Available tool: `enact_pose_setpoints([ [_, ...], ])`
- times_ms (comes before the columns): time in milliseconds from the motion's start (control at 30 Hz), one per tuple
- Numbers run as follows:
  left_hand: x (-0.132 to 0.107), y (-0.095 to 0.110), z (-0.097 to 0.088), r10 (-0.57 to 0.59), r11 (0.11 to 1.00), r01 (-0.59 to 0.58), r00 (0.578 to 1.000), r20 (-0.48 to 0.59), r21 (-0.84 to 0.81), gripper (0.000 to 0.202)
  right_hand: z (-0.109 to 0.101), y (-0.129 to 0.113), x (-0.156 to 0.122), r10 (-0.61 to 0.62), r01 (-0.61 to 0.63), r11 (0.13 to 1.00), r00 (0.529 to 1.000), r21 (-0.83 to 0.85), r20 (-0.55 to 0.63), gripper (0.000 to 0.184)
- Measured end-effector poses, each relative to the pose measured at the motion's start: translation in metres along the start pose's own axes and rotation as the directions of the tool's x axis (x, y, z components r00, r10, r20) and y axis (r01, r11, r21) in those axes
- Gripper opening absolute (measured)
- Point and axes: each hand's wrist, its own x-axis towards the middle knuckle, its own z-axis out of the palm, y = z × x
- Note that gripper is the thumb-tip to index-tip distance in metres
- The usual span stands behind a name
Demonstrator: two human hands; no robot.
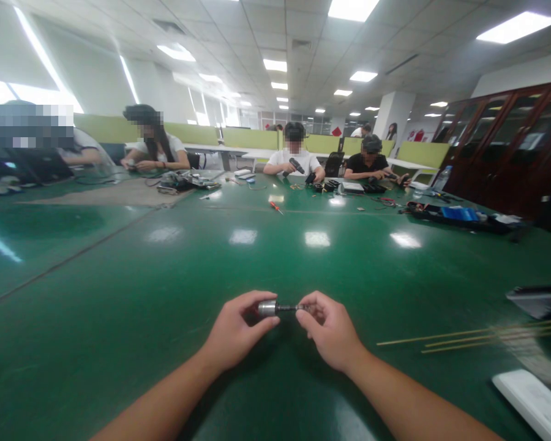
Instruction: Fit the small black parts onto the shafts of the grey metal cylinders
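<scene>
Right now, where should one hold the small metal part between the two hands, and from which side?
Probably the thick silver barrel, from the left: the part lies level, barrel leftward, where the left hand pinches it. The thin dark rod offers less grip.

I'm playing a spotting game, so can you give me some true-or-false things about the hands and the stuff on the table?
1. The left hand and the right hand both hold one small metal part. True.
2. The table is red. False: it is green and shiny.
3. Thin wooden sticks lie on the table to the right of the hands. True.
4. The red screwdriver is in the right hand. False: it lies on the table far from both hands, nearer the people sitting across.
</scene>
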Motion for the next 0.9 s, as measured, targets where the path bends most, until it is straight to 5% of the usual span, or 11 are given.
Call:
enact_pose_setpoints([
  [667, 0.0005, 0.0003, -0.0003, -0.025, 1.000, 0.025, 1.000, 0.003, -0.015, 0.032, -0.0018, 0.0022, 0.0003, -0.007, 0.008, 0.999, 1.000, 0.042, -0.023, 0.014],
  [900, 0.0021, 0.0007, -0.0004, -0.103, 0.994, 0.103, 0.994, -0.025, -0.030, 0.033, -0.0037, 0.0047, 0.0008, -0.003, 0.029, 0.976, 0.993, 0.216, -0.118, 0.019],
])
